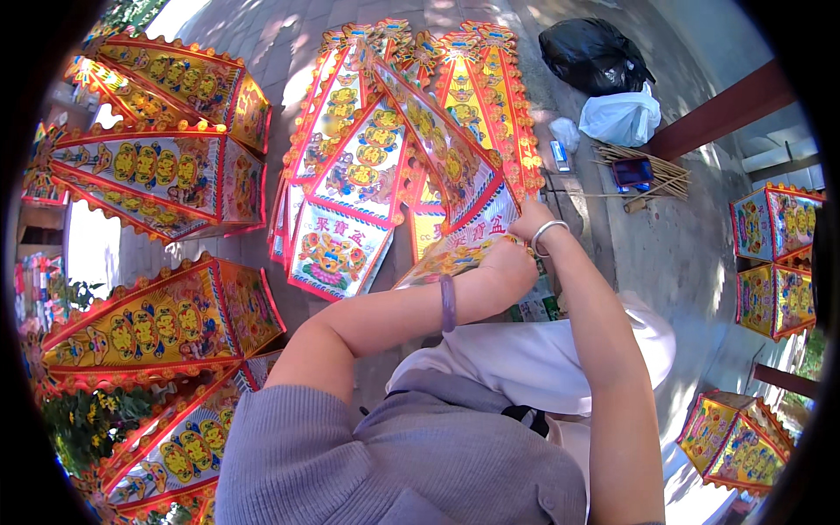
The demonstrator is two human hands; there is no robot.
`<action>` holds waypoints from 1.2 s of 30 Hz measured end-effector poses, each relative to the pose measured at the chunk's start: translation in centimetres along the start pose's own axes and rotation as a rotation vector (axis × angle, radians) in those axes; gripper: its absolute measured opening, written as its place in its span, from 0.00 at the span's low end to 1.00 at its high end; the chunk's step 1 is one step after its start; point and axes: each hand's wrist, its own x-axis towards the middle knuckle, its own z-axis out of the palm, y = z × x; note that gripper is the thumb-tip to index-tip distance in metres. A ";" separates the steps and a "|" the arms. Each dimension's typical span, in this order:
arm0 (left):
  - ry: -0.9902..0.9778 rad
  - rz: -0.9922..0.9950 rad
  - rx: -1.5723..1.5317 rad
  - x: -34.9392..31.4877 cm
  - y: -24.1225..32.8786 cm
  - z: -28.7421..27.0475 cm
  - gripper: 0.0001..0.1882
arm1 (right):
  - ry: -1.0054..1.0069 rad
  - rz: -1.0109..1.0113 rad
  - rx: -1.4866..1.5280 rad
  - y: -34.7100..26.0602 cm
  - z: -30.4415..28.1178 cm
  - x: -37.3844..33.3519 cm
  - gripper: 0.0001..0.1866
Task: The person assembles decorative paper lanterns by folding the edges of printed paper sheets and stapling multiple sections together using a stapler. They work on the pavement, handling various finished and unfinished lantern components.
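Observation:
In front of me a folded paper panel (pixel 446 157), tapered, with red scalloped edges and gold figures, stands tilted over others like it. My right hand (pixel 534 220), with a silver bangle on the wrist, is closed on its right edge near the lower corner. Just below, my left hand (pixel 510 269) is curled at the same panel's bottom section; a purple bangle sits on that forearm. The left fingertips are hidden behind the hand, so what they pinch cannot be made out. Left of the held panel lies a white-and-red tapered panel (pixel 341 249) on the pile.
Assembled tapered paper pieces (pixel 140 328) stand along the left. More finished pieces (pixel 739 442) are at the right. A black plastic bag (pixel 593 57), a white bag (pixel 623 118), a bundle of thin sticks (pixel 669 179) and a phone (pixel 632 171) lie at the far right, near a dark red post (pixel 726 109).

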 end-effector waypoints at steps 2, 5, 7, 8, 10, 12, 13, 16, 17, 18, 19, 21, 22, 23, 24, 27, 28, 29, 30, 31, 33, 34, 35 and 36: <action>0.074 0.071 0.009 -0.8 -0.1 0.1 0.05 | 0.079 0.077 0.009 1.1 1.0 0.8 0.18; 1.041 -0.006 -0.483 -3.3 -3.2 -0.8 0.06 | 0.216 0.205 0.077 4.5 -0.4 1.4 0.17; 1.366 -0.315 -0.509 -5.7 -7.6 2.5 0.05 | 0.253 0.242 0.281 7.0 -2.2 1.2 0.15; 1.310 -0.531 -0.475 -6.5 -10.3 6.1 0.05 | 0.216 0.246 0.553 6.6 -3.0 0.6 0.15; 0.794 -0.903 -0.346 -8.1 -14.0 15.7 0.17 | 0.220 0.242 0.650 6.6 -3.6 0.3 0.16; 0.236 -0.945 -0.377 -9.9 -13.1 23.2 0.21 | 0.243 0.221 0.630 7.4 -4.1 0.9 0.16; -0.048 -0.942 -0.383 -10.7 -12.4 25.9 0.23 | 0.247 0.202 0.611 7.7 -4.0 1.1 0.16; -0.202 -0.934 -0.303 -12.1 -10.8 31.1 0.24 | 0.194 0.194 0.701 6.3 -4.4 0.3 0.16; -0.268 -0.973 -0.295 -12.5 -10.7 32.2 0.23 | 0.171 0.190 0.751 4.9 -5.1 -0.3 0.16; -0.323 -1.010 -0.286 -12.4 -11.2 32.9 0.23 | 0.166 0.184 0.764 4.2 -5.7 -0.6 0.16; -0.379 -1.048 -0.275 -12.3 -11.5 33.3 0.23 | 0.159 0.177 0.778 3.6 -6.0 -0.9 0.17; -0.431 -1.040 -0.290 -11.9 -11.6 33.3 0.23 | 0.116 0.159 0.826 2.4 -6.7 -1.7 0.18; -0.442 -1.030 -0.278 -11.7 -11.8 33.4 0.23 | 0.082 0.139 0.859 1.6 -7.4 -2.2 0.19; -0.454 -1.019 -0.265 -11.6 -11.8 33.5 0.23 | 0.049 0.119 0.891 1.3 -7.6 -2.6 0.21; -0.438 -1.039 -0.231 -11.4 -11.8 33.6 0.23 | 0.051 0.075 0.910 1.7 -7.5 -2.3 0.21; -0.407 -1.067 -0.146 -11.4 -11.8 35.1 0.24 | 0.068 0.021 0.941 1.5 -8.0 -2.3 0.20; -0.413 -1.058 -0.133 -11.5 -11.9 35.4 0.24 | 0.064 0.033 0.958 1.0 -8.4 -2.5 0.18; -0.409 -1.047 -0.116 -11.3 -12.3 35.1 0.24 | 0.072 0.020 1.027 0.4 -9.1 -2.9 0.18; -0.380 -1.058 -0.092 -11.4 -12.3 34.9 0.24 | 0.080 0.005 1.096 -0.2 -9.7 -3.6 0.18; -0.339 -1.071 -0.066 -11.6 -12.4 34.5 0.24 | 0.094 -0.020 1.162 -0.7 -10.5 -4.2 0.18; -0.273 -1.070 -0.004 -11.7 -13.3 33.4 0.24 | 0.087 -0.081 1.263 -0.3 -12.4 -5.4 0.18; -0.251 -1.073 0.027 -12.5 -14.0 33.1 0.23 | 0.072 -0.099 1.285 -0.7 -13.6 -6.5 0.18; -0.232 -1.067 0.057 -13.0 -14.5 32.6 0.23 | 0.061 -0.110 1.307 -0.8 -14.8 -7.7 0.18; -0.167 -1.052 0.136 -13.4 -15.1 32.2 0.21 | 0.083 -0.129 1.340 -0.4 -15.8 -8.8 0.18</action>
